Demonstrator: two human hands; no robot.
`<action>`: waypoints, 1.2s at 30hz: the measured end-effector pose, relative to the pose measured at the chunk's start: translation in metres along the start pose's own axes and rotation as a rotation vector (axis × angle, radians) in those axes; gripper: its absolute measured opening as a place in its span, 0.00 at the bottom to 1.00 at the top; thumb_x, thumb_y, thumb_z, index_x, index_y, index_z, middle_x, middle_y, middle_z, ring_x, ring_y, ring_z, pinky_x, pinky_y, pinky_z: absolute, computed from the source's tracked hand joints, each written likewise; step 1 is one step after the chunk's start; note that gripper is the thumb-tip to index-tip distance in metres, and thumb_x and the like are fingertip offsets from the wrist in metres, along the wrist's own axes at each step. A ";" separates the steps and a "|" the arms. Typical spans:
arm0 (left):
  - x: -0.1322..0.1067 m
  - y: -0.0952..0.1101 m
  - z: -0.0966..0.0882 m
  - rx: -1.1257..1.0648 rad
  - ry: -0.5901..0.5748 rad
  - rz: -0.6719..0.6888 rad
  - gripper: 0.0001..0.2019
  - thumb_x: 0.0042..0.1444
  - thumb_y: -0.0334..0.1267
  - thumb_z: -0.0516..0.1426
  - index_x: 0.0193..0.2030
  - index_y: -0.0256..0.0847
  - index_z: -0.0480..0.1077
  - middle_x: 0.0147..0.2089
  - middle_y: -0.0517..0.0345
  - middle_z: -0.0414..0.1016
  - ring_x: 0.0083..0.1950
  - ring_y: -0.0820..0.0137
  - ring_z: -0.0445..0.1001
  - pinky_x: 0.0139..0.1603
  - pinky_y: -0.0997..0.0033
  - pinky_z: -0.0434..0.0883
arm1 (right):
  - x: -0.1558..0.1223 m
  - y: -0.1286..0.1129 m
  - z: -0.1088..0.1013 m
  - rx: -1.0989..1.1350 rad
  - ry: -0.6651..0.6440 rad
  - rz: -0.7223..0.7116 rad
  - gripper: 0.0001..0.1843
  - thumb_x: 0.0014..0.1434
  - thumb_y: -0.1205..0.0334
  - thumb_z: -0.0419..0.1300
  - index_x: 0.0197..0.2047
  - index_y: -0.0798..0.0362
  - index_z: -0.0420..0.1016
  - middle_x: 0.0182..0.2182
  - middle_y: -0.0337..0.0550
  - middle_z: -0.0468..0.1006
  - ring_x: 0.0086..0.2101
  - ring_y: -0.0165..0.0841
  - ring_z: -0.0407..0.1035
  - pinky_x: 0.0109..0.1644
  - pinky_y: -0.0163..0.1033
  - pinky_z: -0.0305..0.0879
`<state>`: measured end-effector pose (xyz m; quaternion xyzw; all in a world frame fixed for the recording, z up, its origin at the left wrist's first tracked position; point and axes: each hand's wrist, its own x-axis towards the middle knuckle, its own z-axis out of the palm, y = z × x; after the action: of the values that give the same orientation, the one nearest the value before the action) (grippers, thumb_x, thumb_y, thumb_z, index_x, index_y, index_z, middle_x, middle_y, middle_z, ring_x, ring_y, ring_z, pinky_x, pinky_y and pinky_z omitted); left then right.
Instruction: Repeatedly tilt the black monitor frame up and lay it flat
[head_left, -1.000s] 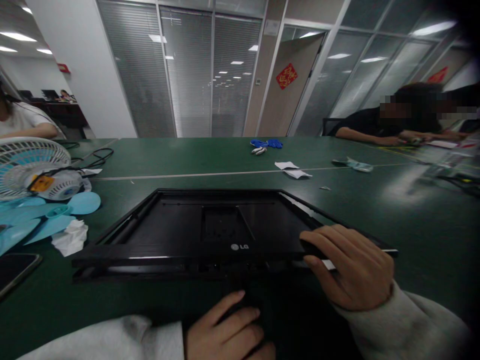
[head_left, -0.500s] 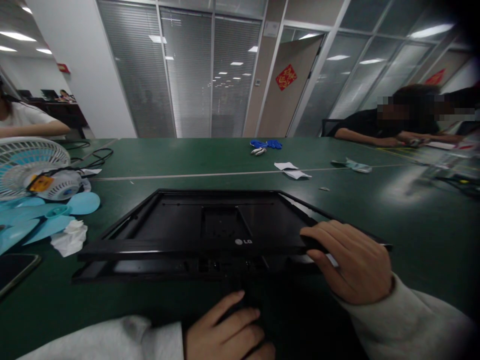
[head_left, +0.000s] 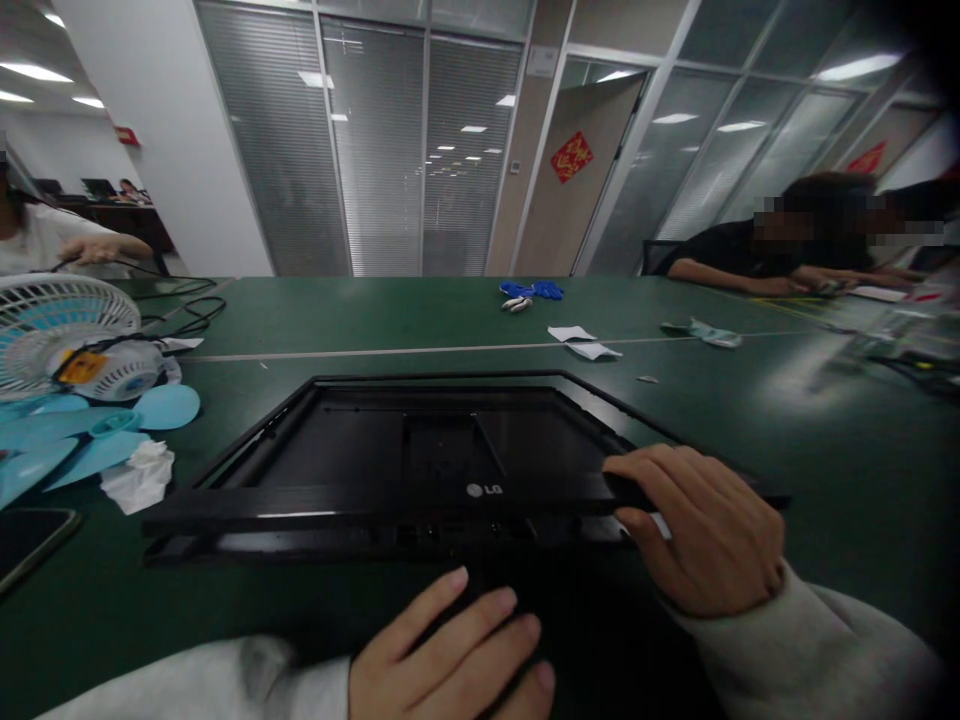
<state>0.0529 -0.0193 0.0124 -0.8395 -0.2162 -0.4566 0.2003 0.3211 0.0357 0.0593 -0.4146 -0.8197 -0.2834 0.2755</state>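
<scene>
A black LG monitor bezel (head_left: 337, 503) lies slightly raised and offset over a black monitor back shell (head_left: 360, 440). The shell's square recess shows through the bezel's opening. My right hand (head_left: 705, 530) grips the bezel's front strip near its right end, thumb below and fingers on top. In front of the shell, my left hand (head_left: 457, 650) has its fingers spread and holds nothing I can see. Deep shadow hides what lies under its fingertips.
On the left are a white fan (head_left: 67, 330), blue fan blades (head_left: 112, 430), crumpled tissue (head_left: 140, 475) and a phone (head_left: 34, 540). Blue gloves (head_left: 532, 290) and paper pieces (head_left: 581, 340) lie farther back. People sit at the far left and far right.
The bezel has shifted slightly, its far edge now standing apart from the shell's. My left hand has moved a little left, fingers more spread. The person at left has raised a hand with a cable.
</scene>
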 end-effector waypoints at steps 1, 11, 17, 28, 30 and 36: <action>0.000 0.001 0.001 0.039 0.076 -0.056 0.11 0.65 0.35 0.51 0.47 0.47 0.74 0.52 0.65 0.74 0.56 0.72 0.71 0.66 0.63 0.60 | 0.000 -0.001 0.000 -0.004 0.002 -0.008 0.19 0.64 0.50 0.45 0.45 0.55 0.69 0.36 0.48 0.73 0.35 0.39 0.65 0.39 0.45 0.58; -0.009 0.002 -0.006 0.103 -0.143 -0.299 0.30 0.66 0.55 0.39 0.66 0.38 0.55 0.68 0.51 0.55 0.67 0.61 0.56 0.69 0.57 0.46 | 0.000 0.003 -0.002 0.020 -0.018 0.009 0.18 0.65 0.52 0.45 0.45 0.53 0.68 0.36 0.48 0.72 0.35 0.38 0.64 0.38 0.45 0.57; -0.009 0.000 -0.005 0.105 -0.205 -0.291 0.33 0.65 0.57 0.36 0.68 0.36 0.51 0.70 0.50 0.50 0.68 0.60 0.53 0.69 0.57 0.43 | 0.002 0.004 -0.003 0.011 -0.024 -0.013 0.17 0.64 0.53 0.46 0.45 0.54 0.68 0.36 0.48 0.72 0.35 0.38 0.64 0.38 0.44 0.57; -0.010 0.003 -0.002 0.108 -0.181 -0.311 0.32 0.65 0.57 0.37 0.68 0.38 0.51 0.69 0.47 0.49 0.69 0.58 0.52 0.69 0.56 0.44 | 0.004 0.000 -0.004 0.100 -0.031 -0.007 0.15 0.63 0.54 0.49 0.46 0.55 0.68 0.37 0.48 0.72 0.37 0.39 0.65 0.40 0.44 0.59; -0.010 0.003 -0.001 0.107 -0.176 -0.312 0.32 0.65 0.57 0.37 0.67 0.39 0.52 0.69 0.47 0.50 0.68 0.58 0.52 0.69 0.55 0.45 | 0.005 -0.004 -0.003 0.124 -0.046 0.000 0.15 0.63 0.54 0.50 0.46 0.55 0.68 0.37 0.48 0.72 0.38 0.38 0.65 0.41 0.44 0.59; -0.009 0.005 -0.003 0.106 -0.196 -0.319 0.32 0.64 0.57 0.37 0.67 0.39 0.53 0.68 0.46 0.51 0.69 0.58 0.51 0.69 0.55 0.44 | 0.005 -0.008 -0.004 0.143 -0.061 0.011 0.15 0.63 0.54 0.50 0.46 0.55 0.68 0.37 0.47 0.72 0.37 0.37 0.65 0.40 0.44 0.58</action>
<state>0.0495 -0.0262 0.0056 -0.8233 -0.3887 -0.3866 0.1473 0.3122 0.0319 0.0636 -0.4068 -0.8436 -0.2100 0.2808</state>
